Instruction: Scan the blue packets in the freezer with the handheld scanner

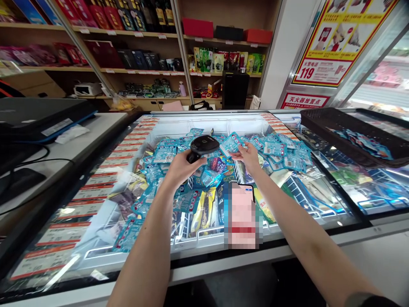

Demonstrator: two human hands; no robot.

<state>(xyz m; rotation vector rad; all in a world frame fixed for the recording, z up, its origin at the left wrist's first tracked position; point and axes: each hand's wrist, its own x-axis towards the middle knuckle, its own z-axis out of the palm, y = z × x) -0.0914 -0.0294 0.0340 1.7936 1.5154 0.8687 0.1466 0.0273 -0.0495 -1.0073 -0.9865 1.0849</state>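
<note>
Gripping barcode scanner (202, 146) in closed left hand (182, 170), head angled toward blue packet (230, 146) pinched by near-closed right hand (248, 157), over chest freezer (207, 113).

Bright, flat shop light from overhead, glare streaks across the freezer's glass lid (47, 260); shelves (96, 55) bend toward frame edges; pixelated patch (243, 215) low centre; my left hand (182, 172) and right hand (249, 157) sharp, no motion blur.

Two hands (183, 170), one scanner (200, 146), one phone (246, 189), one freezer (211, 113) and one black basket (348, 134) at right of the frame show, with two red boxes (198, 27) and one black box (229, 33) on the shelf at top centre.
</note>
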